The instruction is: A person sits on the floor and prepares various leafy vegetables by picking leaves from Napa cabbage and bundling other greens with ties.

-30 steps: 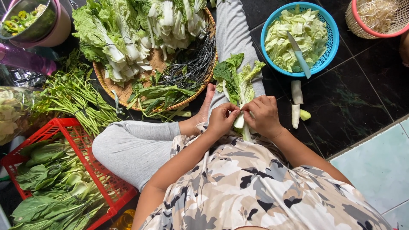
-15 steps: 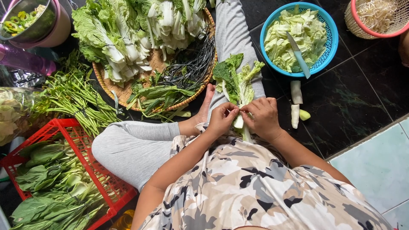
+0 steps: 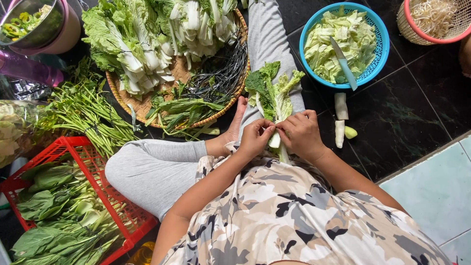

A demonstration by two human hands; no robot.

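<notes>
Sitting on the dark tiled floor (image 3: 392,122), you have a leafy green stalk (image 3: 274,93) lying along your outstretched leg (image 3: 267,44), with its pale stem end drawn in toward your lap. Your left hand (image 3: 255,139) is pinched on the stem from one side and your right hand (image 3: 303,135) is closed on it from the other, fingertips meeting just over the white base, so both hands are grasping the same piece. This vegetable looks light and limp at the top: the green leaves are soft, likely to tear or bruise if squeezed, while the white rib near the base seems stiffer and crisp, apt to snap rather than bend. Take hold low on that firm rib, as you are doing, and let the leaves trail free. It may be damp, so a fingertip pinch could slip; a grip with more of the finger pads looks safer. Just beside your right hand lie two cut white stem pieces (image 3: 340,120) and a small green offcut (image 3: 350,132) on the tiles. Beyond them stands a blue basket (image 3: 380,51) of chopped pale leaves with a knife (image 3: 343,64) resting across it. Ahead on your left, a woven tray (image 3: 142,105) carries whole cabbages and darker greens, and a red crate (image 3: 88,181) of leafy bunches sits near your bent knee.
</notes>
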